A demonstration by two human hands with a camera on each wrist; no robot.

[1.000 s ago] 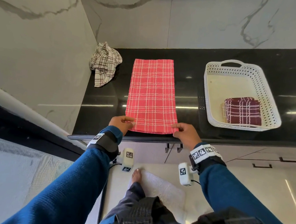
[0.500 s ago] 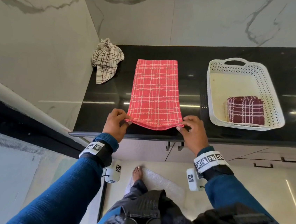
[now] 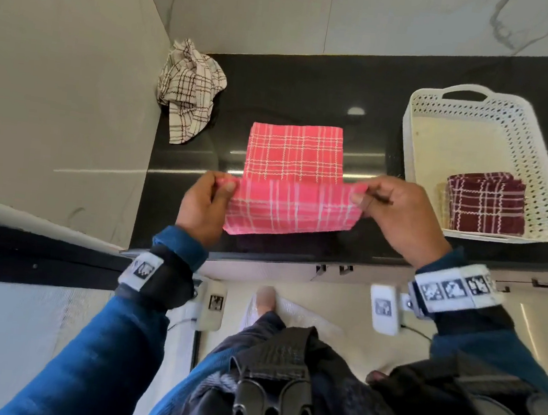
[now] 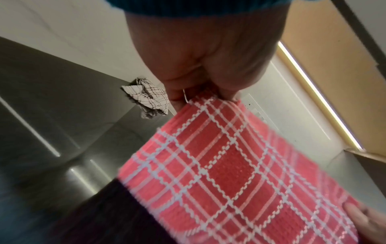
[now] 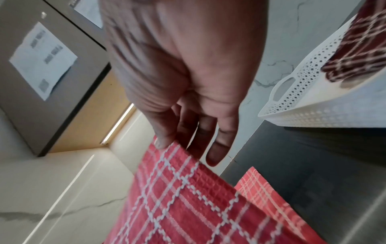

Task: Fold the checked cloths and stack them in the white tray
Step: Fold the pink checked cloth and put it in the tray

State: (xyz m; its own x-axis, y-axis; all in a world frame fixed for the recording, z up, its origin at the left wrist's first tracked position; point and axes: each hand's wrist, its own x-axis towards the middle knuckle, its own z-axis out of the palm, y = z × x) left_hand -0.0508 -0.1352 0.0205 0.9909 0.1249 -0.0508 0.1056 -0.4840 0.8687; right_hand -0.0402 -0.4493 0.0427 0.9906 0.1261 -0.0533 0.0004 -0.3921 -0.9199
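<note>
We see the left hand [image 3: 203,205] pinching the near left corner of the red checked cloth [image 3: 293,155], thumb on top and fingers curled beneath; the right hand [image 3: 400,217] pinches the near right corner the same way, though in the right wrist view only its thumb and forefinger meet the cloth's edge while the other fingers [image 5: 217,148] hang loosely straight beside it. Both hands hold that near edge lifted above the black counter [image 3: 295,88], carried over toward the wall, so the raised flap covers the nearer part of the cloth; the far part lies flat on the counter, between the crumpled cream checked cloth [image 3: 188,92] in the left corner and the white tray [image 3: 420,155] at the right.

Half a second ago the near edge had only just been raised at the counter's front lip, and the cloth lay at nearly full length; now the edge sits about halfway along it, and the hands have travelled forward with it. The tray, the folded maroon checked cloth [image 3: 484,204] in its near end, and the cream cloth have stayed where they were.

The flap is blurred in the head and left wrist views; we cannot make out the fold line under it; the left fingers are mostly hidden behind the cloth.
</note>
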